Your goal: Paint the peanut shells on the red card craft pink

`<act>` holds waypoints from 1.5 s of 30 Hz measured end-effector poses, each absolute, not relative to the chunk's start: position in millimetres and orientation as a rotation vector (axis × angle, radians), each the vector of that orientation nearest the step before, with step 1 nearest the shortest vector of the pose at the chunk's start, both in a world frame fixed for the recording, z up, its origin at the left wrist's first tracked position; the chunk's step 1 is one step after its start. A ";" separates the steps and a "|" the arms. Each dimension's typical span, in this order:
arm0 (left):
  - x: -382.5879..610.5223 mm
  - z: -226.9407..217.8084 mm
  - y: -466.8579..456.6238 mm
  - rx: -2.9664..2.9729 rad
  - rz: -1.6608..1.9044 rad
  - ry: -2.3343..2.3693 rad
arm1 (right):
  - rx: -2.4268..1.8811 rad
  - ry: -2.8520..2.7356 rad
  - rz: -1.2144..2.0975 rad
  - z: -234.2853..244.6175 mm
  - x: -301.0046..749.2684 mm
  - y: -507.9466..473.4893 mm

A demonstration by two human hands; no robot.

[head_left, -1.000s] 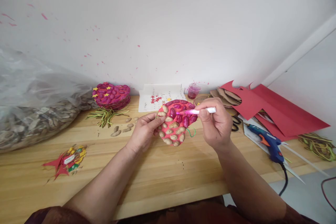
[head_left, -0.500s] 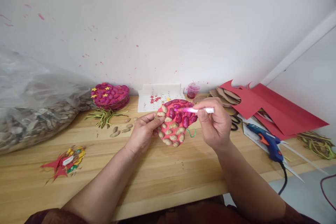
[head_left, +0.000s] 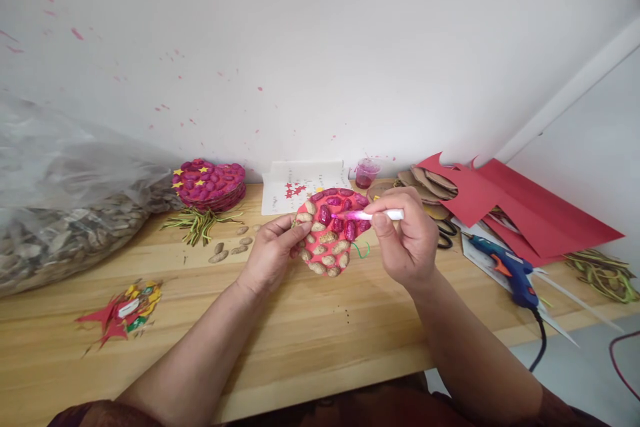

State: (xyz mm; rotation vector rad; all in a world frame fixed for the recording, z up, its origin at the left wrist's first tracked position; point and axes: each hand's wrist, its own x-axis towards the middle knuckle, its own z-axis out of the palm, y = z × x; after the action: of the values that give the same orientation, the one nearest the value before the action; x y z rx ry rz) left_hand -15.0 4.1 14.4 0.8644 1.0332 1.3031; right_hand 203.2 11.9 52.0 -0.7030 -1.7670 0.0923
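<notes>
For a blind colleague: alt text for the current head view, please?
A person's left hand holds a red piece studded with peanuts, some magenta, while the right hand holds what looks like a magenta-tipped brush over it. On the wooden table are a glue gun and a stack of magenta pieces.

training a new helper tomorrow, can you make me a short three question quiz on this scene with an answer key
1. Which hand holds the white, pink-tipped tool?
A) left
B) right
C) both

2. True or false: every peanut on the red peanut-studded piece in the left hand is coloured pink.

3. What colour are the stars on top of the stack beside the plastic bag?

Key:
1. B: the right hand holds it.
2. False: the lower peanuts are tan.
3. Yellow.
</notes>
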 end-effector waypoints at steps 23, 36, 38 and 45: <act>-15.1 16.1 1.4 1.062 1.315 1.026 | -0.708 -1.743 0.090 52.0 203.5 12.0; -14.7 18.8 0.7 1.141 1.321 1.035 | -0.692 -1.723 0.130 51.1 204.0 12.6; -14.6 19.4 0.6 1.154 1.322 1.047 | -0.694 -1.736 0.125 51.2 204.1 13.1; -13.6 21.7 -0.1 1.182 1.329 1.054 | -0.693 -1.718 0.139 50.3 204.2 12.9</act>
State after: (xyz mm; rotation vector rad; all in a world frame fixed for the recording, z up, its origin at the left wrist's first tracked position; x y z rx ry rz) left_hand -13.6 -0.1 21.7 1.1824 1.0541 1.3287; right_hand 204.2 12.9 50.3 -0.6927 -1.7181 0.1394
